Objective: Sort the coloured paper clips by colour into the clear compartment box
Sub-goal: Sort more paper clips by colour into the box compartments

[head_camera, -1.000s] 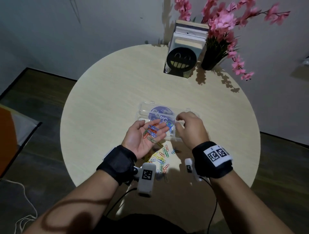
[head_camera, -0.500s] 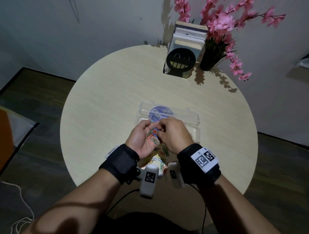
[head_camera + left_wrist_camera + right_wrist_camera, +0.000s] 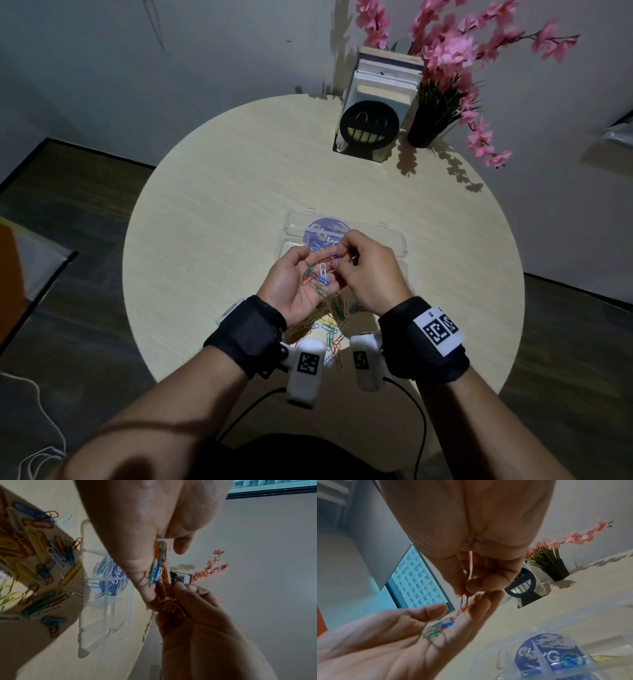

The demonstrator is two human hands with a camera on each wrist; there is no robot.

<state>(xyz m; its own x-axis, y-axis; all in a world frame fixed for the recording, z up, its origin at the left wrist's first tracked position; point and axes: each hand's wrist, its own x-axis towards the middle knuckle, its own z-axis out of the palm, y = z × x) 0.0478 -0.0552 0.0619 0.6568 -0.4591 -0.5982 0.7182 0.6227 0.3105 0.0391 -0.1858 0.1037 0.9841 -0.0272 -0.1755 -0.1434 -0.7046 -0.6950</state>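
Note:
My left hand [image 3: 301, 281] lies palm up over the table's near half, fingers relaxed. On it rest several loose paper clips [image 3: 318, 275]: green [image 3: 433, 630], blue [image 3: 447, 624], white and orange. My right hand [image 3: 342, 262] is at the left fingertips, where its thumb and forefinger pinch an orange clip [image 3: 464, 603] that hangs linked with another orange one. The clear compartment box [image 3: 394, 243] lies open just beyond both hands, with blue clips [image 3: 96, 586] in one compartment. A mixed pile of clips [image 3: 330, 325] lies on the table under my wrists.
The round pale wooden table [image 3: 222, 222] carries a black smiley book holder with books [image 3: 370, 126] and a pot of pink flowers [image 3: 431, 116] at its far edge. A round blue label [image 3: 325, 233] shows through the box. Cables hang by the near edge.
My right hand came back from over the box to the left palm and now pinches an orange clip there. The left hand stayed palm up, raised slightly.

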